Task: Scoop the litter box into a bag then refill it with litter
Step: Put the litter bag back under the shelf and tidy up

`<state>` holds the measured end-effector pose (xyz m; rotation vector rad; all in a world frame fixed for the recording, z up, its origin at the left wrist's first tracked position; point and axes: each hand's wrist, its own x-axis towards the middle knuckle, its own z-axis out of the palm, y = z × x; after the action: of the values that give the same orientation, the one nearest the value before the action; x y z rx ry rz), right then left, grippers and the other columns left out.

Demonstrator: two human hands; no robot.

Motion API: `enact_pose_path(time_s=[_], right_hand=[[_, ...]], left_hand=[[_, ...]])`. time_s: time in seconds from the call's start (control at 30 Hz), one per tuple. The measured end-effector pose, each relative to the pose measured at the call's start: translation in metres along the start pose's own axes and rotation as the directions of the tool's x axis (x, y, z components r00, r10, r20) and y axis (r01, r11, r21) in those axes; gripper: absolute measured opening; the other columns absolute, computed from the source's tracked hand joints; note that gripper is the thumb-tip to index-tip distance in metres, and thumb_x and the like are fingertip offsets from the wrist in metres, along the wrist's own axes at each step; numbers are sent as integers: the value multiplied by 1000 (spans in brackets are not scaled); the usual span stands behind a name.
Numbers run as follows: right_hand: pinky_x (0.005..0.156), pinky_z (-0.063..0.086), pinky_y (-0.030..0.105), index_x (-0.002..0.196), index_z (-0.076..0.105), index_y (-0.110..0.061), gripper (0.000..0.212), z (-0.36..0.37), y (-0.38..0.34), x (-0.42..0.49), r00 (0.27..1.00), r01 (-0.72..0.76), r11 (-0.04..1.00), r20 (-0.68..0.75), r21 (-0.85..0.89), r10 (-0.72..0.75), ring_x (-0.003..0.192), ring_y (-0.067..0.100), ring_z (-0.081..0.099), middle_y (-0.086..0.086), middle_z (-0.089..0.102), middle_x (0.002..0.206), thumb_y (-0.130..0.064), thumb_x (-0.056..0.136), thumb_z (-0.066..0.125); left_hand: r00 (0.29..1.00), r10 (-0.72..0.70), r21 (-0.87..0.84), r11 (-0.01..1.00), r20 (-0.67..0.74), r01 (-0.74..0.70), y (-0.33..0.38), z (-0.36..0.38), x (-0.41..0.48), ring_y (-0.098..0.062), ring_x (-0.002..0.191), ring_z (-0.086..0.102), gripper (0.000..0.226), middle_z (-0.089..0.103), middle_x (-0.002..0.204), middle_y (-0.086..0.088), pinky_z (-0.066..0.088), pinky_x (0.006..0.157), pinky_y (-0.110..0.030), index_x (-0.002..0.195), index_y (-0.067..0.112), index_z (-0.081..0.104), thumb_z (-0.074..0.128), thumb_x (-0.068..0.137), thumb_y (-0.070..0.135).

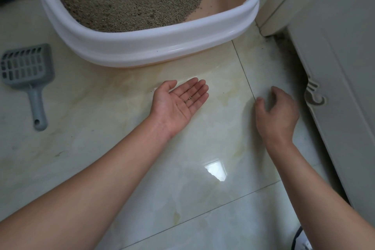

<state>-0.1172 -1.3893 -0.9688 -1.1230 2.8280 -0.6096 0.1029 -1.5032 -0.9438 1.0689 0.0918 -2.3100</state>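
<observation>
Litter box near scoop | left hand palm-up, fingers flat, bearing grains | right hand fingers bent, grip unclear

The left hand lay palm up, fingers straight and together, pointing toward 2 o'clock, with its forearm reaching in from 7 o'clock. The right hand was at 3 o'clock of it, palm down, fingers loosely bent, thumb apart, forearm entering from 5 o'clock.

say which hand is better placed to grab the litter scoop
Left, probably: the left hand is nearer the litter scoop; the right hand is over by the cabinet. The left palm must first shed its few litter grains.
</observation>
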Motion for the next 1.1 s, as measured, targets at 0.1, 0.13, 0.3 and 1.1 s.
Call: enact_pose_path(time_s=[0.1, 0.13, 0.3, 1.1], right_hand=[[101, 45, 44, 127, 62, -14, 40, 0, -1, 0, 999, 44, 996, -10, 74, -43, 113, 25, 57, 5, 66, 121, -27, 89, 58], [98, 47, 43, 123, 65, -15, 37, 0, 0, -1, 998, 64, 995, -8, 79, -63, 109, 25, 58, 3, 67, 117, -26, 89, 58], [92, 50, 42, 116, 67, -20, 33, -3, 16, -5, 999, -22, 992, -23, 123, 25, 99, 18, 60, -2, 61, 112, -27, 86, 56], [66, 42, 28, 87, 70, -20, 20, -1, 25, 32, 914, -351, 923, -155, 160, 374, 76, 23, 62, -6, 62, 75, -31, 84, 55]], left_hand=[[1000, 3, -5, 1000, -1, -3, 1, -1, 0, -36, 101, 71, 44, 71, 114, -24, 56, 93, -44, 114, -7, 65, 37, 99, 24], [1000, 1, -8, 1000, -2, -1, 1, -1, 0, -36, 101, 71, 44, 71, 114, -24, 56, 93, -44, 114, -7, 65, 38, 99, 24], [1000, -8, -6, 1000, 1, 8, -3, 1, 0, -36, 101, 71, 44, 71, 114, -24, 56, 92, -44, 115, -7, 65, 38, 99, 24], [1000, -29, 8, 1000, -4, 29, -11, 3, -1, -36, 101, 71, 44, 71, 114, -24, 55, 95, -45, 115, -7, 65, 39, 98, 24]])
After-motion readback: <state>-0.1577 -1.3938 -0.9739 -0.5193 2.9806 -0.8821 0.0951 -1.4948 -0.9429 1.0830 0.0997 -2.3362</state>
